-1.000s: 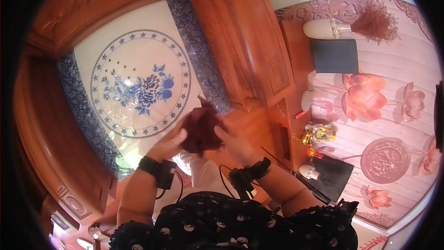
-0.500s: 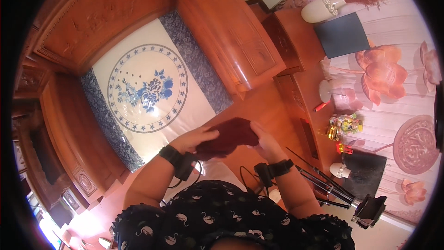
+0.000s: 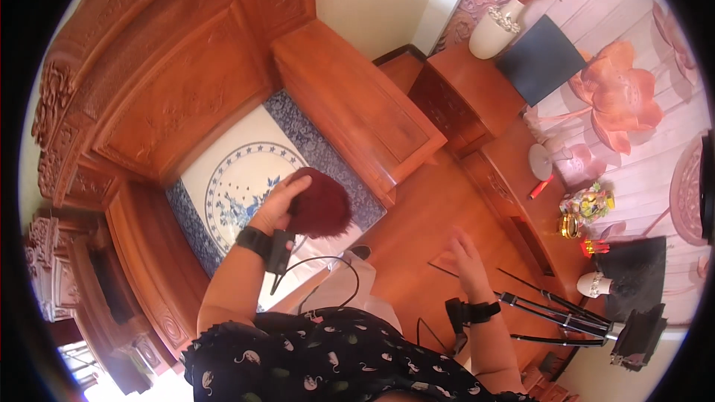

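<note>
- In the head view, the dark red fabric item [image 3: 320, 205] is held up in front of the white-and-blue seat cover [image 3: 249, 134], by which most of its backdrop is formed; whether the two are touching cannot be told.
- Its long axis, only a little longer than its width, is slanted from the cover's printed circle toward the cover's front edge; the free edge is pointed that way, and the gripped edge is turned toward the circle.
- A rounded, soft, bunched shape is shown, deep maroon and fairly even in colour; a fuzzy, fringe-like outline is seen along the free edge, while finer detail is lost in the dark tone.
- By the left hand [image 3: 277, 207] the item is grasped at its edge, with the grip closed on the fabric.
- The right hand [image 3: 463, 259], slightly blurred, is seen to the right of the seat cover, well apart from it; its grip is released, with fingers extended.
- Farther right of the cover, the wooden counter [image 3: 514, 179] is seen.
</note>
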A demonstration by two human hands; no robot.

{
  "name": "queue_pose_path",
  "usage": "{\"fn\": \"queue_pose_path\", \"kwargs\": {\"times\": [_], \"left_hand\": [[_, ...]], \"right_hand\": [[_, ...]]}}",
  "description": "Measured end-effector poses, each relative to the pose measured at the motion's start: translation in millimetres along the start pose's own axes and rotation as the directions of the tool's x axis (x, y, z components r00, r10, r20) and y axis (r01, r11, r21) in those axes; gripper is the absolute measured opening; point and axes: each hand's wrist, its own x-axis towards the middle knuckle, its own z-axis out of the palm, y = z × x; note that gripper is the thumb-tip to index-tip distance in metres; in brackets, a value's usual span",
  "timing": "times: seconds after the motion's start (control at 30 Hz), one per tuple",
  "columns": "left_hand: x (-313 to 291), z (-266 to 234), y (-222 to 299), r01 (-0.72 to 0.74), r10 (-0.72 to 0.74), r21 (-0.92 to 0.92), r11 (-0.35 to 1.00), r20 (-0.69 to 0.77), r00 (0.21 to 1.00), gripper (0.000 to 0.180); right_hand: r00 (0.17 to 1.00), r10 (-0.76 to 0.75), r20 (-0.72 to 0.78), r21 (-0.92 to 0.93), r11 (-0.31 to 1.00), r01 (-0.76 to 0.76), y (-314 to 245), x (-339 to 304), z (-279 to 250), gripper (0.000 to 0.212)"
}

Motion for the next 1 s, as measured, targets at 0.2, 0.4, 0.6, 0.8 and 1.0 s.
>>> {"fn": "queue_pose_path", "kwargs": {"times": [0.2, 0.4, 0.6, 0.8, 1.0], "left_hand": [[49, -46, 53, 0.172, 0.026, 0.524, 0.834, -0.35, 0.936, 0.034], [102, -114, 72, 0.196, 0.113, 0.708, 0.679, -0.365, 0.924, 0.029], [175, -206, 68, 0.109, 0.131, 0.616, 0.78, -0.331, 0.934, 0.036], [237, -267, 64, -0.263, 0.267, 0.049, 0.964, -0.106, 0.958, 0.036], [274, -237, 79, -0.522, 0.517, -0.181, 0.834, -0.078, 0.853, 0.038]], "right_hand": [[0.879, -0.476, 0.024, -0.343, 0.822, 0.454, -9, 85, 2, 0.048], [0.684, -0.729, 0.018, -0.536, 0.571, 0.622, -5, 178, 75, 0.063], [0.573, -0.816, -0.07, -0.909, 0.29, 0.301, 16, 209, 134, 0.075], [0.75, -0.626, -0.215, -0.953, 0.302, -0.02, 7, 210, 155, 0.091], [0.836, -0.502, -0.219, -0.968, 0.217, -0.123, -14, 219, 181, 0.102]]}}
